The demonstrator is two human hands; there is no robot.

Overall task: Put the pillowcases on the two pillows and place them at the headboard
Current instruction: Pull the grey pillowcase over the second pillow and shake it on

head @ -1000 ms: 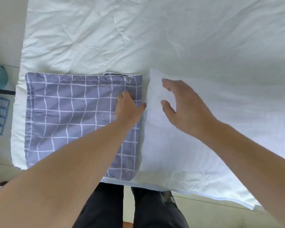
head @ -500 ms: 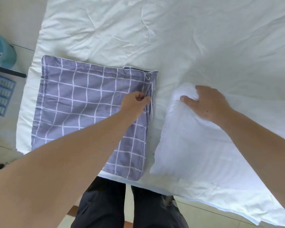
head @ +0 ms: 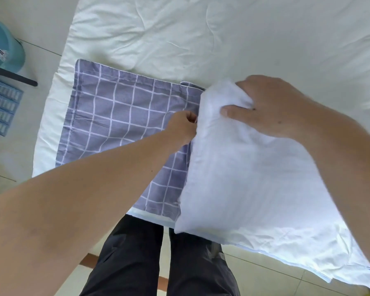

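Standing at near edge of bed (head: 222,28), looking down. Grid-print pillowcase (head: 120,116) lying flat on near-left part of bed, closed end twd left edge, open end facing right. Left hand (head: 183,127) closed in a pinch on upper layer of that open hem, seemingly lifting it a bit to make a mouth. Right hand (head: 271,105) clamped over far corner of bare white pillow (head: 244,178), thumb below, fingers (head: 263,86) wrapped over top, stuffing squashed into a wad & aimed at the opening. Pillow body resting along near edge, its left side overlapping pillowcase hem; whether corner is already inside can't tell. Only one pillow & one case visible; headboard out of view. Handling, by judgement: pillow light, v. soft, squashes to nothing where gripped & springs back, so best taken by a bunched corner, as here, then fed in corner-first. Case thin, limp, prob. a bit slippery on the sheet; likely to slide or bunch if pushed w/o hem held, so keep pinch on top layer only, near middle of opening. Risk: catching both layers & shutting the mouth. Blue bucket (head: 2,43) & slatted rack (head: 0,105) on floor off left edge, irrelevant.
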